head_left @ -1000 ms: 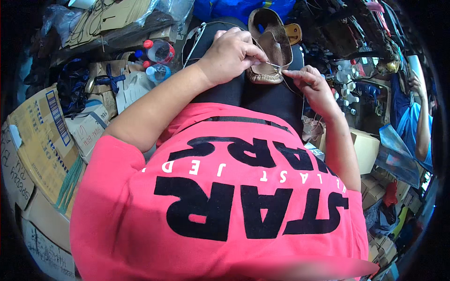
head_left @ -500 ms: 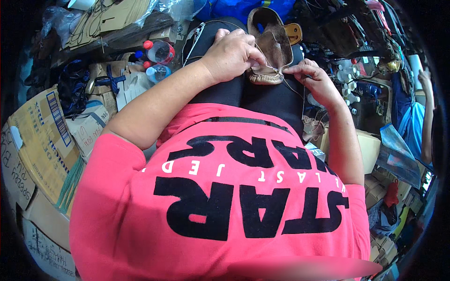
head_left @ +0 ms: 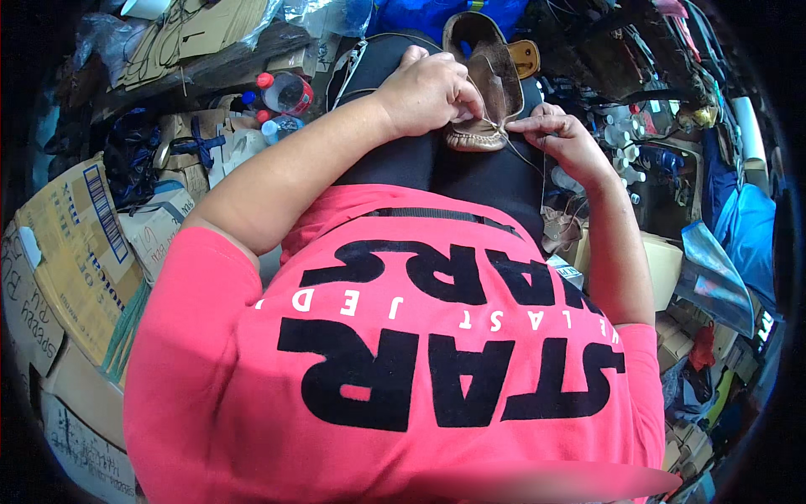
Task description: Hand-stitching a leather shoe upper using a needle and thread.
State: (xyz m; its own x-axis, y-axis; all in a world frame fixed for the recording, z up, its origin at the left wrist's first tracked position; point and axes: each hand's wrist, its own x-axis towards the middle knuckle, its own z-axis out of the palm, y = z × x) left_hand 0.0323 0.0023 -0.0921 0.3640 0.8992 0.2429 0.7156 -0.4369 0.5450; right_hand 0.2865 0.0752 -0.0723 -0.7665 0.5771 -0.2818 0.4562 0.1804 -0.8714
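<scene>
A brown leather moccasin (head_left: 474, 141) lies across my dark-trousered thighs, its toe toward me and gathered with pale stitches along the seam. My left hand (head_left: 432, 92) is closed above the left side of its toe, pinching a thin thread (head_left: 494, 124) that runs to the seam. At the right side of the toe, the thumb and forefinger of my right hand (head_left: 558, 139) pinch the shoe's edge beside the stitching. More thread loops over my left thigh and hangs below the right fingers. Whether a needle is there, I cannot make out.
Behind the shoe is a yellow-tan leather piece (head_left: 525, 59) and blue plastic (head_left: 453, 13). Plastic bottles (head_left: 290, 92) stand on the left, near cardboard boxes (head_left: 80, 244). Several small bottles (head_left: 621, 134) and a carton (head_left: 659, 269) are at right.
My left hand has shifted slightly right, closer to the seam. My right hand stays nearly in place. Another person's arm at the far right has gone out of view.
</scene>
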